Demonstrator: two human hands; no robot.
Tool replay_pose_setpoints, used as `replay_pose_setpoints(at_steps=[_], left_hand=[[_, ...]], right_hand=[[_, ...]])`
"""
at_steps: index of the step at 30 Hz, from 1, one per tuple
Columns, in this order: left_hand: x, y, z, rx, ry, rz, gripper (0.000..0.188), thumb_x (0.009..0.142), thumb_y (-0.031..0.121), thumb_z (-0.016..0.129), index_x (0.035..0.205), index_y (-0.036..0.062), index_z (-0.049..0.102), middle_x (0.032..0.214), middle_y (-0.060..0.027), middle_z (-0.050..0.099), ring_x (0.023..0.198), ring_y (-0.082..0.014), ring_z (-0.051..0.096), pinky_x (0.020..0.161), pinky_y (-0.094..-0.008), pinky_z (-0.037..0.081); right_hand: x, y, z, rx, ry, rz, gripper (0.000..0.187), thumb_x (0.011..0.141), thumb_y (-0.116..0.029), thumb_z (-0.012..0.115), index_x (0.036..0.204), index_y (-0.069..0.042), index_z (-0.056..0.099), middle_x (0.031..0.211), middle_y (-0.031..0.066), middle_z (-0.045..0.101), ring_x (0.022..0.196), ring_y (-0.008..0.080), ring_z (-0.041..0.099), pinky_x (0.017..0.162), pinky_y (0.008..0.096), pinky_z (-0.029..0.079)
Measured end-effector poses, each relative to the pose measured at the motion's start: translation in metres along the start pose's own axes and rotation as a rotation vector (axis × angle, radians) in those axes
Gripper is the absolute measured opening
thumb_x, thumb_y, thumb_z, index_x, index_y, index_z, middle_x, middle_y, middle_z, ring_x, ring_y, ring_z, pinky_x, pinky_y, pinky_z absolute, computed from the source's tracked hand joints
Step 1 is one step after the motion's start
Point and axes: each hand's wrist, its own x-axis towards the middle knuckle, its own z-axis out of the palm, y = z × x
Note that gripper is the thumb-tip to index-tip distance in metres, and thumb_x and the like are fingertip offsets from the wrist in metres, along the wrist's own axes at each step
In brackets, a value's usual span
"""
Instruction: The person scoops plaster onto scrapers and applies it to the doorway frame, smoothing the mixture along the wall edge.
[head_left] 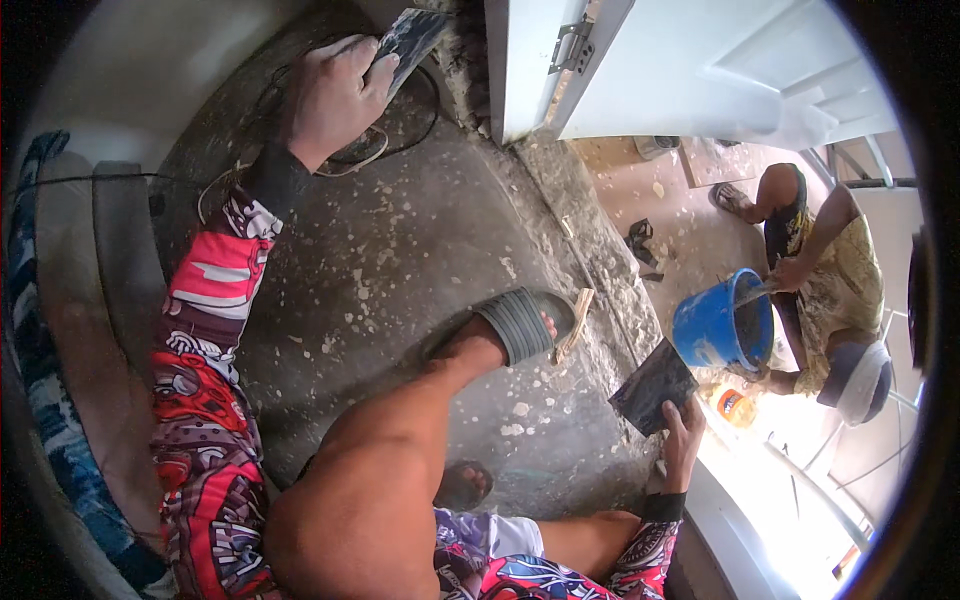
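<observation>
At the upper left, my left hand [335,100] is closed around a dark, flat rectangular plate [412,42] smeared with pale dust. The plate's far end sits beside the rough wall base near the door frame. Lower right, my right hand [683,440] grips a second dark, square flat plate [655,390] by its near corner. This one is tilted over the broken concrete threshold [600,260], left of the blue bucket. Whether either plate has a handle is hidden.
Across the threshold a crouching co-worker [835,270] holds a tool in a blue bucket [705,325] of grey mix. A white door [700,70] stands above. Wood splinters [573,325] lie by my sandal [520,325]; cables [430,110] lie near my left hand.
</observation>
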Motion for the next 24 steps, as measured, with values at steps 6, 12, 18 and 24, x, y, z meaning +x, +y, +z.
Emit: replay_pose_setpoints(at_steps=[6,12,18,24], left_hand=[[-0.062,0.008,-0.004,-0.093,-0.062,-0.108,0.026,0.092,0.018,0.066,0.074,0.0005,0.060,0.069,-0.0180,0.058,0.059,-0.0347,0.059,0.053,-0.0411,0.044],[-0.152,0.050,0.031,-0.283,-0.290,-0.259,0.020,0.088,0.022,0.066,0.073,0.0095,0.064,0.073,-0.0134,0.062,0.063,-0.0344,0.062,0.055,-0.0445,0.050],[-0.167,0.111,0.066,-0.552,-0.173,-0.432,0.009,0.086,0.019,0.071,0.085,0.0107,0.073,0.073,-0.0073,0.061,0.066,-0.0314,0.062,0.061,-0.0401,0.052],[-0.154,0.136,0.087,-0.581,-0.177,-0.503,0.017,0.084,0.021,0.071,0.100,0.0153,0.072,0.091,-0.0051,0.062,0.089,-0.0259,0.063,0.072,-0.0395,0.055]], right_hand=[[0.004,-0.007,0.005,-0.015,0.011,-0.021,0.013,0.090,-0.012,0.063,0.090,-0.003,0.054,0.079,-0.0035,0.047,0.075,0.0072,0.045,0.065,0.0237,0.037],[0.016,0.011,0.023,0.114,0.133,0.043,0.031,0.091,-0.011,0.063,0.118,0.004,0.058,0.103,0.0060,0.064,0.091,0.0152,0.058,0.080,0.0296,0.048],[0.031,0.024,0.020,0.602,0.268,0.338,0.019,0.092,-0.013,0.062,0.110,-0.012,0.055,0.096,0.0013,0.061,0.080,0.0161,0.063,0.066,0.0327,0.051],[0.065,-0.007,-0.006,0.515,0.210,0.216,0.019,0.091,-0.010,0.060,0.109,-0.012,0.057,0.091,0.0000,0.061,0.076,0.0141,0.062,0.059,0.0291,0.051]])
